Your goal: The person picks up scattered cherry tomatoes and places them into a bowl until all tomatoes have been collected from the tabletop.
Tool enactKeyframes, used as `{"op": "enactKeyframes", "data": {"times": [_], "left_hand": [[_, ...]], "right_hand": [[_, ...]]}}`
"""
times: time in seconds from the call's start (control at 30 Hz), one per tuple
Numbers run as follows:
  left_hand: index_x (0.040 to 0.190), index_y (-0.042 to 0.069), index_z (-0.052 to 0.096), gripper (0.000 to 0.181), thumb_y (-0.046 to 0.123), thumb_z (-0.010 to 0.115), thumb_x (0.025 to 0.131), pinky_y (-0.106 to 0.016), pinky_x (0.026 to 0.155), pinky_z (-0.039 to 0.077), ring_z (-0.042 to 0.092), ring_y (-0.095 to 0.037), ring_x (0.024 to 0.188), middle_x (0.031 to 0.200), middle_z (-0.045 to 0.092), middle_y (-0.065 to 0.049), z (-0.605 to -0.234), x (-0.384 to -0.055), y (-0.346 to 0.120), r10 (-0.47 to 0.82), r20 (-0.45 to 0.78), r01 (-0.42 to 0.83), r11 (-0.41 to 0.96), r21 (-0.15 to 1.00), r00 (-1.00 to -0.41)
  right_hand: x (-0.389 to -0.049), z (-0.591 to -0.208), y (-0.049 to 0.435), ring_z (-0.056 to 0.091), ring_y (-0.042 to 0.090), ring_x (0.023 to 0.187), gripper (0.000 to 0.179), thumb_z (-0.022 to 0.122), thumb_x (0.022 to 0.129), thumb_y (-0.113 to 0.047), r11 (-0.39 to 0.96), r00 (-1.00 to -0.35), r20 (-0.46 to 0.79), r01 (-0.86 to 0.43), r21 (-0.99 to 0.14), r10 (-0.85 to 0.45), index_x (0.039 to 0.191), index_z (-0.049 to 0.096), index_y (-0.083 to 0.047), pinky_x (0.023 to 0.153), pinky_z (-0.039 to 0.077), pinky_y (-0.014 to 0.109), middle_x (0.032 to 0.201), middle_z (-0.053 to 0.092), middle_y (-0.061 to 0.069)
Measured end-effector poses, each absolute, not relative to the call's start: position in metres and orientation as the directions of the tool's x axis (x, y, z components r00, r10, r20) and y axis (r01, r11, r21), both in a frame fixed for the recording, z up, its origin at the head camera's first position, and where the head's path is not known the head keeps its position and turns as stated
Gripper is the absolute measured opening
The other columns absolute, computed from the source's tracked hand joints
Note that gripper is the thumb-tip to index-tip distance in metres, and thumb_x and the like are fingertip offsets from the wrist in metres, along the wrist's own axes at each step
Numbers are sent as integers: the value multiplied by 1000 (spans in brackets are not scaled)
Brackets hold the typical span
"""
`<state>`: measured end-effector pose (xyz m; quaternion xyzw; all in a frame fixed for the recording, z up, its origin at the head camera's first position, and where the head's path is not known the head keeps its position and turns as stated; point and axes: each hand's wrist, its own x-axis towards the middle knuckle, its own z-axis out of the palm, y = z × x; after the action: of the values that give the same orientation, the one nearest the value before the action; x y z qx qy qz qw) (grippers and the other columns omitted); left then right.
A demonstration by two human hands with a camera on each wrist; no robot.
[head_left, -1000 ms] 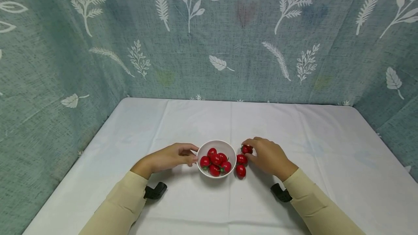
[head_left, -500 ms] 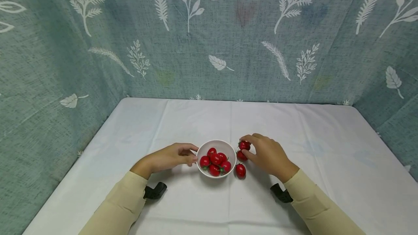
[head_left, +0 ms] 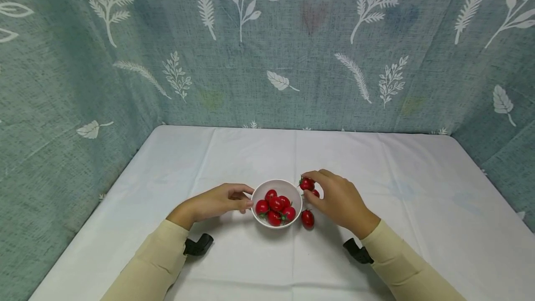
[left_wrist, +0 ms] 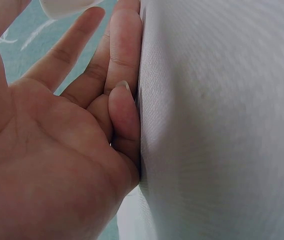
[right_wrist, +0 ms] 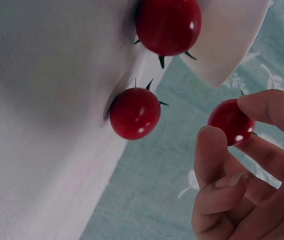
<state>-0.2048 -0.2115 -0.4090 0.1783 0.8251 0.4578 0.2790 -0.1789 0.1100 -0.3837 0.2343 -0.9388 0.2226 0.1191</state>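
Note:
A small white bowl [head_left: 255, 195] holds several red cherry tomatoes [head_left: 276, 204] with green stems. My left hand [head_left: 223, 201] rests beside it, index finger and thumb touching the bowl's left side; in the left wrist view the lower fingers lie along the cloth. Just right of the bowl, my right hand [head_left: 340, 199] pinches a cherry tomato [right_wrist: 227, 120] between thumb and fingers, raised above the cloth. Below it sits a second cherry tomato [right_wrist: 134, 114], partly hidden by the hand in the head view. A third cherry tomato [head_left: 308, 219] lies nearer, close to the bowl.
A white cloth [head_left: 259, 264] covers the table. Blue-green curtains [head_left: 309, 92] with white leaf prints hang at the back and both sides. Dark wrist mounts [head_left: 199, 245] show under the beige sleeves [head_left: 146, 264].
My right hand has lifted the pinched cherry tomato and moved it slightly left and back, toward the bowl. The left hand and the bowl have stayed in place.

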Motion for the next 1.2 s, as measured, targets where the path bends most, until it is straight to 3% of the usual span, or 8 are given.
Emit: {"op": "enactKeyframes", "data": {"times": [0.3, 0.8, 1.2], "left_hand": [[136, 11, 58, 47, 36, 66, 97, -35, 93, 45, 65, -18, 97, 108, 70, -5, -409, -205, -211, 555, -293, 39, 509, 860, -779], [136, 12, 58, 46, 36, 66, 97, -36, 93, 44, 64, -19, 97, 107, 70, -5, -408, -205, -211, 558, -292, 40, 507, 861, -776], [136, 11, 57, 46, 36, 65, 97, -36, 93, 44, 64, -19, 97, 108, 70, -6, -408, -205, -211, 563, -288, 50, 508, 860, -774]], "right_hand": [[-174, -383, 104, 58, 8, 70, 33, 77, 88, -22, 773, -847, 348, -518, -366, -402, 119, 69, -15, 60, 47, 20, 101, 71, -2], [-169, -389, 96, 69, 14, 87, 39, 80, 86, -24, 721, -817, 371, -569, -395, -441, 121, 68, -16, 74, 57, 30, 108, 72, -3], [-164, -391, 90, 62, 12, 78, 37, 78, 87, -26, 706, -814, 338, -579, -407, -472, 121, 67, -18, 68, 49, 23, 105, 71, -6]]}}
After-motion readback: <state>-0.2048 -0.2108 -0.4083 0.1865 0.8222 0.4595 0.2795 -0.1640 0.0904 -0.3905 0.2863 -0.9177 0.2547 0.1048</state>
